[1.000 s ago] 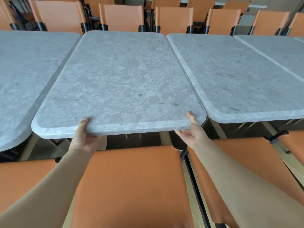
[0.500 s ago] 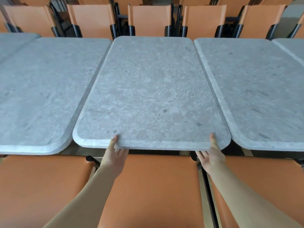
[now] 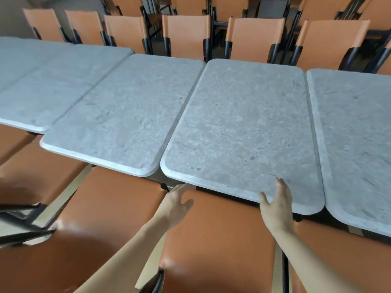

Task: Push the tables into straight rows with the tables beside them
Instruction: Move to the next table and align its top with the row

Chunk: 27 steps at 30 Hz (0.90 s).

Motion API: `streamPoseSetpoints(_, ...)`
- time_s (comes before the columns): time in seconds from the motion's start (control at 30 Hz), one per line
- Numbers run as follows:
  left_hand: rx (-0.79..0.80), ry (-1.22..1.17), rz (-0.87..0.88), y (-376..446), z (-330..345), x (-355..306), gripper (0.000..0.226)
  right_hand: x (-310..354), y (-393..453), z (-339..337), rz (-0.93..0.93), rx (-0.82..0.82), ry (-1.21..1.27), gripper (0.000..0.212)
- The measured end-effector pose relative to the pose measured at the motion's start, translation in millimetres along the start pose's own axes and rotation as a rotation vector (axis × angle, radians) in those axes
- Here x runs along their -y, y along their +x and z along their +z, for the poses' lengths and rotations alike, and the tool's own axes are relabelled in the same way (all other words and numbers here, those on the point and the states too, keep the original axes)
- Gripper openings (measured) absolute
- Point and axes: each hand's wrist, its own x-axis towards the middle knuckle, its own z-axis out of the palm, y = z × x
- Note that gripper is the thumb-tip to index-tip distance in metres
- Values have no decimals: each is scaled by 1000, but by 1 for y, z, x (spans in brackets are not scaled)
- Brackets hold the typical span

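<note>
1. The single head view is looking forward and down from above, tilted, close over the grey stone-patterned rectangular tabletops (image 3: 243,132).
2. It is facing the far row of orange chairs (image 3: 186,34).

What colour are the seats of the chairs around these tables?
Orange-brown, with black frames; the chair seat under the hands shows it best in the head view.

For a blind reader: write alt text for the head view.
Two open hands, left and right, reach the near edge of a grey table in a row of matching tables, with orange chairs on both sides.
</note>
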Motion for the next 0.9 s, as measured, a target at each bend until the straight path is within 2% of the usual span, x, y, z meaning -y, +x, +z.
streamPoseSetpoints(0.07,-54,115,33,-13,-22,-7,37,29,-14,10,-97,123,-42,66)
streamPoseSetpoints(0.17,-116,215,23,-32,-58,-10,52,69,-31,19,-182,226,-84,67)
streamPoseSetpoints(0.23,-149,255,44,-47,-74,-11,53,93,-41,22,-229,261,-100,68)
streamPoseSetpoints(0.37,-160,306,-3,-68,-100,12,61,128,-55,18,-279,289,-112,70)
streamPoseSetpoints(0.43,-202,268,3,-79,-111,23,72,139,-63,14,-312,282,-138,73)
streamPoseSetpoints(0.53,-181,243,-14,-90,-134,27,86,153,-75,10,-343,265,-170,75)
streamPoseSetpoints(0.6,-214,157,23,-94,-150,31,84,163,-87,12,-356,241,-177,76)
streamPoseSetpoints(0.7,-250,11,119,-104,-172,41,70,176,-118,25,-383,205,-202,76)
streamPoseSetpoints(0.8,-257,21,236,-115,-194,62,55,187,-157,47,-373,206,-233,77)
streamPoseSetpoints(0.9,-235,69,322,-114,-224,87,50,207,-186,72,-296,177,-228,76)
